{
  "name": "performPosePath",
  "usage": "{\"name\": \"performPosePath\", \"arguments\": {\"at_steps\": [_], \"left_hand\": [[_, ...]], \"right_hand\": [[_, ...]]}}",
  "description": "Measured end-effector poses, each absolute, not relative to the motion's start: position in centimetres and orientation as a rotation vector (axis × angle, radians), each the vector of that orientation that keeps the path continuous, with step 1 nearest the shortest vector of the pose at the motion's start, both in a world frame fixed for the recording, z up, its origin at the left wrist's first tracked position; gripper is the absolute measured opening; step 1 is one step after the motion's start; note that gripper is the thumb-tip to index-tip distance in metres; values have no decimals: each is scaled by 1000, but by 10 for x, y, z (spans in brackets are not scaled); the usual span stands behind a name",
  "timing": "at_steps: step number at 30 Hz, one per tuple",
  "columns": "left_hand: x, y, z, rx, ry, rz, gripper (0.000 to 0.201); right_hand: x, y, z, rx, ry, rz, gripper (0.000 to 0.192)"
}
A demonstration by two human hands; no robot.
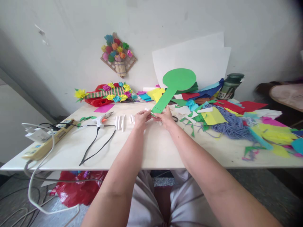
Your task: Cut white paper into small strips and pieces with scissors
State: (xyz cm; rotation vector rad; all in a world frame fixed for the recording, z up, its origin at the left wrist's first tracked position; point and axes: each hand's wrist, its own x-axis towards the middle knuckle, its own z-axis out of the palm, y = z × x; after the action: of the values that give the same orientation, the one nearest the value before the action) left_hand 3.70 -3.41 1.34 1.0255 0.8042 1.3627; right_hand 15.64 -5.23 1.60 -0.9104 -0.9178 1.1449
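Observation:
A green paper cut-out [176, 82] with a round top and a long stem stands tilted above the white table [151, 151]. My left hand [141, 119] and my right hand [166, 118] both pinch the bottom end of its stem. Small white paper rolls [120, 121] lie just left of my left hand. Black scissors [175, 119] peek out from behind my right hand.
A glue gun [101, 119] with a black cord and a power strip [48, 140] sit at the left. Scraps of coloured paper [213, 116] and purple yarn [233, 126] cover the right. A paper flower craft [111, 93], white sheets [201, 60] and a dark bottle [230, 85] stand at the back.

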Motion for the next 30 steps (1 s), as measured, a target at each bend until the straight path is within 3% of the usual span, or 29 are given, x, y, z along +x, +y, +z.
{"name": "performPosePath", "arguments": {"at_steps": [9, 17, 30], "left_hand": [[35, -27, 15, 839, 813, 1266, 45], [31, -28, 13, 1023, 749, 1186, 29], [33, -37, 15, 1091, 775, 1235, 32]], "right_hand": [[158, -50, 17, -895, -954, 1104, 67], [158, -51, 17, -886, -984, 1124, 70], [161, -52, 18, -877, -971, 1156, 66]]}}
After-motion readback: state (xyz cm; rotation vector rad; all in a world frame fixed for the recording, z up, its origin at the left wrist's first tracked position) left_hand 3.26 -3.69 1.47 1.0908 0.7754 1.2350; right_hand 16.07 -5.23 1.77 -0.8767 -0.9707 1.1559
